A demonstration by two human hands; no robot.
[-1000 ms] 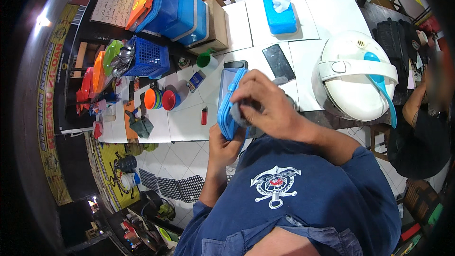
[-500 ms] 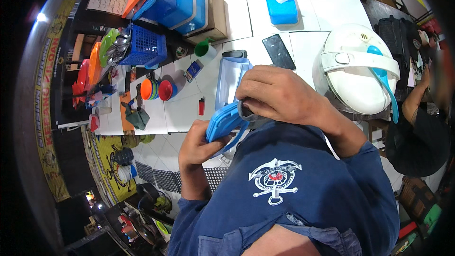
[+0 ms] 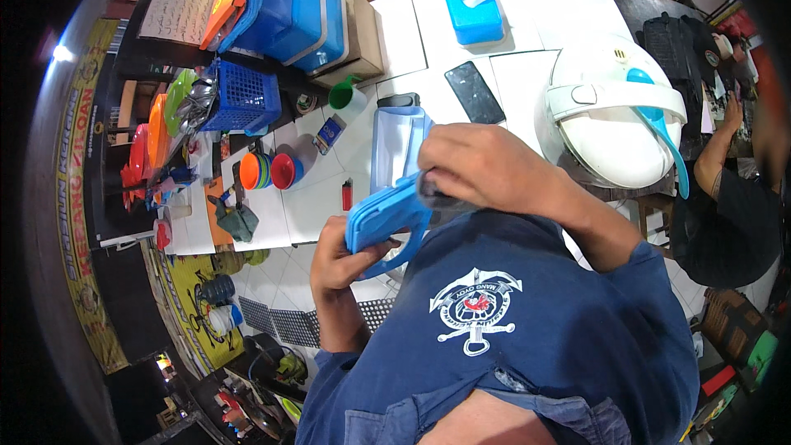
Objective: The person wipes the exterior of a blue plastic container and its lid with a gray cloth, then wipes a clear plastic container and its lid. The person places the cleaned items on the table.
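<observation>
In my left hand (image 3: 336, 257) is a blue plastic lid (image 3: 381, 218), gripped at its left end between thumb and fingers. The lid is tilted, and a rounded opening shows at its lower side. My right hand (image 3: 488, 166) is closed on a dark grey cloth (image 3: 438, 191), which lies against the lid's right end. Behind the lid, a translucent blue rectangular container (image 3: 395, 152) rests on the white table, partly hidden by the lid and my right hand.
A black phone (image 3: 475, 92), a blue tissue box (image 3: 473, 7) and a white rice bucket (image 3: 614, 119) with a blue ladle stand on the table. To the left are a red lighter (image 3: 347, 194), a green-and-white mug (image 3: 347, 97), stacked cups (image 3: 255, 171) and a blue basket (image 3: 241, 92). Another person sits far right.
The lid has turned in my left hand, so more of its rounded opening shows. My right hand and the cloth have shifted slightly against its edge. The whole view has moved a little.
</observation>
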